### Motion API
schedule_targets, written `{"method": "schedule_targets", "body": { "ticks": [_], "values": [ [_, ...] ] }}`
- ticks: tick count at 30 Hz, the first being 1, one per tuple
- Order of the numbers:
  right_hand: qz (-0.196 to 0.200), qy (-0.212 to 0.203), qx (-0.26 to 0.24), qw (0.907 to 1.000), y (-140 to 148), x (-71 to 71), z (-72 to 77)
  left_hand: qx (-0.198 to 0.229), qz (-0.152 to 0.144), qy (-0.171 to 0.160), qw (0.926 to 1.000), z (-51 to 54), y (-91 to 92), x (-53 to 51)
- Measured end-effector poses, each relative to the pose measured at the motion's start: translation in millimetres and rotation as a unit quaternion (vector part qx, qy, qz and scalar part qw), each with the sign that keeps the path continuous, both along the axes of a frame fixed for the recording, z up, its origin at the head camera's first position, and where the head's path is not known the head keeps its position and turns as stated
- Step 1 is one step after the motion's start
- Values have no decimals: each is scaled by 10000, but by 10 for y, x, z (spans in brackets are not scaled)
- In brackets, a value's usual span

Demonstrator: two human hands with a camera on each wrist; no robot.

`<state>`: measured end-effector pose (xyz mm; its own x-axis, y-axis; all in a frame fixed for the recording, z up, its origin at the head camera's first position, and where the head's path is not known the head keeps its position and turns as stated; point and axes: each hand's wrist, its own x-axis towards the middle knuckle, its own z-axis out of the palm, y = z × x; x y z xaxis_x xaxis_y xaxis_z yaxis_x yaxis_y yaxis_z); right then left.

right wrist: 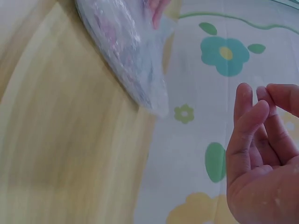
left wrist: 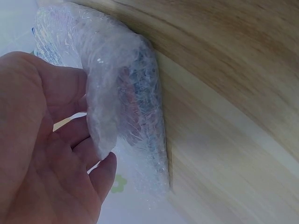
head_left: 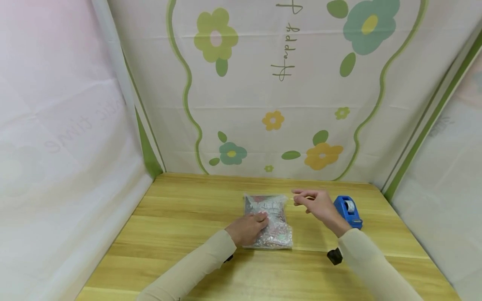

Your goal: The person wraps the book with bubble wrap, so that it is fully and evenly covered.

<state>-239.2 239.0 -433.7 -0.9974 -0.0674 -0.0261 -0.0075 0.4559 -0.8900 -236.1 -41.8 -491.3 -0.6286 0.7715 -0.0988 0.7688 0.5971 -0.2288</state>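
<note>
A flat package in clear bubble wrap [head_left: 276,228] lies on the wooden table, with dark and reddish contents showing through. My left hand [head_left: 246,229] rests on its left side; in the left wrist view, the thumb and curled fingers of the left hand [left wrist: 60,126] hold a fold of the wrap. To the right of the package's far corner, my right hand [head_left: 315,205] is raised, thumb and fingertips together. A thin pale sliver, apparently a piece of clear tape [head_left: 291,199], sticks out from them. In the right wrist view, the right hand [right wrist: 261,154] is apart from the package.
A blue tape dispenser [head_left: 348,213] with a roll stands right of the package, beside my right wrist. Light fabric walls with printed flowers [head_left: 273,120] enclose the table [head_left: 180,217] at the back and both sides.
</note>
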Motion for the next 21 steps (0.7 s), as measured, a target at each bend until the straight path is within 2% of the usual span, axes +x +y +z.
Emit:
{"method": "schedule_targets", "body": {
  "ticks": [11, 16, 21],
  "values": [
    [64, -109, -422, 9990, -329, -28, -391, 185, -23, -47, 9998, 25, -8, 8],
    [147, -154, -646, 9977, -424, -16, -513, 198, 50, -103, 9997, 25, -10, 19],
    [279, -224, -884, 9954, -495, 7, -575, 178, 43, -68, 9998, 30, -16, 14]
  ]
}}
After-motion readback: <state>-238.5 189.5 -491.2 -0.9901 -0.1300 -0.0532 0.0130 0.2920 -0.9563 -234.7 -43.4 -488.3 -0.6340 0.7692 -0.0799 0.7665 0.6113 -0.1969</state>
